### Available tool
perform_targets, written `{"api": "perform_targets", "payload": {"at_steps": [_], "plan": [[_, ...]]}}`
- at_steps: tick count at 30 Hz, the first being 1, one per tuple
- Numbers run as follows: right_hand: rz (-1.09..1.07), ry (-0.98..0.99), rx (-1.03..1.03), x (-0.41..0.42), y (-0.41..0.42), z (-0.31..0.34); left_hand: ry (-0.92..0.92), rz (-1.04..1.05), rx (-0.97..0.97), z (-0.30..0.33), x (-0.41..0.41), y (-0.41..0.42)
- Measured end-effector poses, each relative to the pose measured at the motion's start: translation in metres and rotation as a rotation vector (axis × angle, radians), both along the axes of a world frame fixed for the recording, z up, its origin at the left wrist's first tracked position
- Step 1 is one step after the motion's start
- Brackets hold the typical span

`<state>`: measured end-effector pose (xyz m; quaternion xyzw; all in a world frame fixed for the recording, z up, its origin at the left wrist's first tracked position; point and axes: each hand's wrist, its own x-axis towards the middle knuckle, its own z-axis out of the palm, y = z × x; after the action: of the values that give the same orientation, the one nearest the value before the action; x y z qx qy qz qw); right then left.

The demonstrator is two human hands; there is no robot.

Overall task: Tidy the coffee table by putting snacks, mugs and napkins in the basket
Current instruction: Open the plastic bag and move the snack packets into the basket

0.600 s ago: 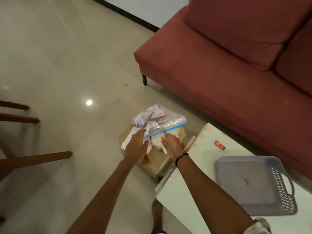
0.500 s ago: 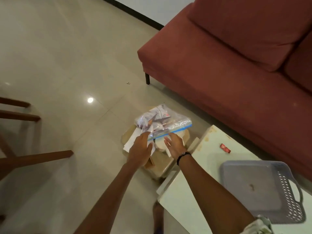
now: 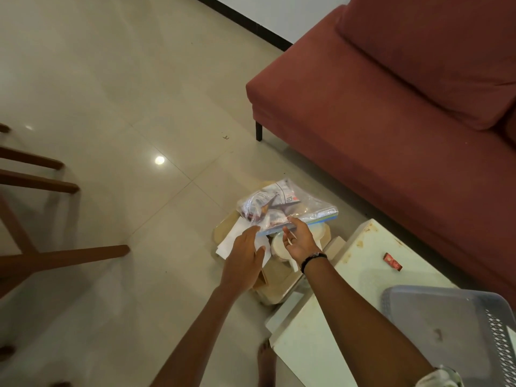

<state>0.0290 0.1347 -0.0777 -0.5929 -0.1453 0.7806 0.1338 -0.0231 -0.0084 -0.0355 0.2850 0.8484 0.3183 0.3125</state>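
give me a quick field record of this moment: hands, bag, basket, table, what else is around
left hand: at the near edge of the zip bag, fingers on it
right hand: pinches the zip bag's blue seal edge
zip bag: clear, packets inside, held above a cardboard box on the floor
box contents: white napkins and pale round items, unclear what
basket: grey, on the coffee table, looks empty
coffee table: white, stained, with a small red wrapper
surroundings: red sofa, wooden chair legs
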Motion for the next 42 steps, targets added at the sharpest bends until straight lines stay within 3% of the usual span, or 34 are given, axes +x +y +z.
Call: {"api": "perform_targets", "payload": {"at_steps": [9, 12, 16, 20, 23, 27, 33, 38, 42], "plan": [[0.009, -0.041, 0.007, -0.015, 0.007, -0.003, -0.042, 0.027, 0.032, -0.007, 0.000, 0.008], [0.081, -0.060, 0.078, -0.024, 0.011, -0.001, -0.041, 0.010, 0.062, -0.008, -0.005, 0.009], [0.176, 0.065, 0.217, -0.050, 0.020, 0.019, 0.043, 0.005, 0.109, 0.000, -0.023, 0.011], [0.293, 0.207, 0.392, -0.088, 0.028, 0.064, 0.219, 0.059, 0.238, 0.021, -0.048, 0.016], [0.348, 0.337, 0.497, -0.102, 0.028, 0.115, 0.462, 0.186, 0.385, 0.049, -0.061, 0.021], [0.390, 0.305, 0.647, -0.091, 0.027, 0.179, 0.776, 0.340, 0.417, 0.094, -0.060, 0.028], [0.297, 0.251, 0.714, -0.040, 0.005, 0.236, 0.955, 0.102, 0.380, 0.145, -0.032, 0.028], [0.301, 0.178, 0.839, 0.011, -0.025, 0.267, 0.966, 0.107, 0.414, 0.172, 0.012, 0.013], [0.317, 0.055, 0.923, 0.068, -0.036, 0.272, 0.789, 0.036, 0.434, 0.193, 0.064, -0.005]]}}
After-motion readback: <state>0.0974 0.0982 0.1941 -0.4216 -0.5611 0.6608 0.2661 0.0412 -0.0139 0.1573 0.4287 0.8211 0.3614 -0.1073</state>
